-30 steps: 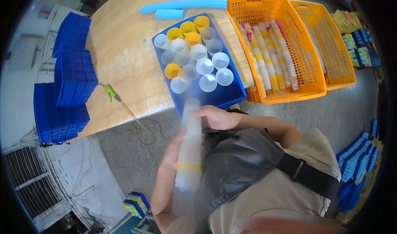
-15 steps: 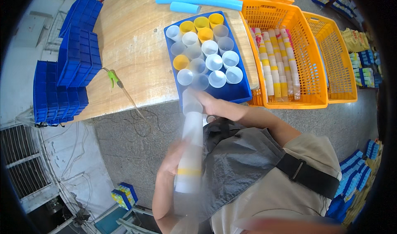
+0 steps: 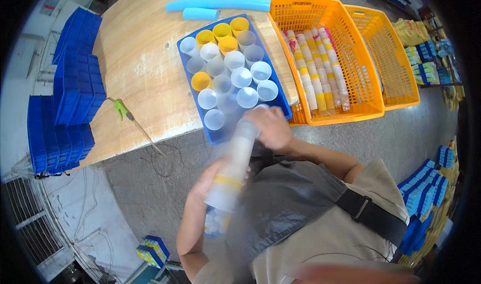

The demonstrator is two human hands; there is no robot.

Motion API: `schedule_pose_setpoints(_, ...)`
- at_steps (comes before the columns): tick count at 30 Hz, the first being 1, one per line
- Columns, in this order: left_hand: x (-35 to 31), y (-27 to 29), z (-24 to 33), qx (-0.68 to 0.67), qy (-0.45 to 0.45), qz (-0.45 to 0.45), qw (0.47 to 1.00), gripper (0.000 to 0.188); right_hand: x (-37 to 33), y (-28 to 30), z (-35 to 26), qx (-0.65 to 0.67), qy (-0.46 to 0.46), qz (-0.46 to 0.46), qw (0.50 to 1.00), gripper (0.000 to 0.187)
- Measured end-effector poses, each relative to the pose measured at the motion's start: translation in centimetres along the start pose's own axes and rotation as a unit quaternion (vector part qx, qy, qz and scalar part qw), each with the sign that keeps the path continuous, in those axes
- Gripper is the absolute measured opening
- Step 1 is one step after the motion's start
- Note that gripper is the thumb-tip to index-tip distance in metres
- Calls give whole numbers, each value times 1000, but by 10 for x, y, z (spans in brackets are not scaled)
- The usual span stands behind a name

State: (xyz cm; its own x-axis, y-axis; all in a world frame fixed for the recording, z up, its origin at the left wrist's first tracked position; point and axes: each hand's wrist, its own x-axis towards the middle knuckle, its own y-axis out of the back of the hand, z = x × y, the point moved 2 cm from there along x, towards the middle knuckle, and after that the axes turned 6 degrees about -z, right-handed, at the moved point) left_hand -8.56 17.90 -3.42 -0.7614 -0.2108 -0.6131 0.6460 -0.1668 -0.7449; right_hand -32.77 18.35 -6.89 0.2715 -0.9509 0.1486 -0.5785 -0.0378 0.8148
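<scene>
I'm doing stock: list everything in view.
nested plastic cup column: one, white, yellow band, in hands
plastic cups: about twenty, five yellow, rest whitish, in tray
rectangular plastic tray: one, blue, table edge
wooden table: one, tan, centre
round tubes: two, light blue, beyond tray
perforated plastic crates: three, orange, table's right
cup columns: several, mostly white-yellow, largest crate
plastic bins: uncounted, blue, table's left
trigger-handled tool: one, green, table's left
stacked packs: many, blue, far right
left hand: one, bare, column's lower part
right hand: one, bare, column's upper end
</scene>
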Motion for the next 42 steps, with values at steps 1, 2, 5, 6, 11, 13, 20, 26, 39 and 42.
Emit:
schedule_pose_setpoints(1,3,3,3,-21,2,8,1000,61,0,5,11,18,-124,31,992,50)
schedule_pose_setpoints(2,9,6,7,-43,0,17,999,61,0,8,16,-12,-199,56,978,64)
schedule_pose_setpoints(5,17,14,15,-47,12,45,998,61,-3,9,10,-50,-140,81,986,73)
schedule_pose_setpoints(6,19,15,18,-24,3,33,999,61,1,3,6,3,-49,-9,999,79)
schedule_pose_setpoints(11,15,18,25,37,2,92,995,58,16,-8,-11,-59,121,-20,991,55)
schedule_pose_setpoints(13,10,17,25,32,-12,74,997,58,20,-12,-5,-97,-21,-105,989,54)
schedule_pose_setpoints(20,3,25,25,73,-8,58,996,59,23,-21,-27,-42,192,31,980,51)
schedule_pose_setpoints(26,-10,23,25,55,-19,77,995,56,35,-11,-33,-56,86,30,994,50)
schedule_pose_setpoints(39,-63,36,18,146,-145,102,973,73,49,-19,-23,160,-45,17,986,85)
schedule_pose_setpoints(42,-59,38,12,168,-118,132,970,76,42,-30,-56,11,154,-2,988,80)
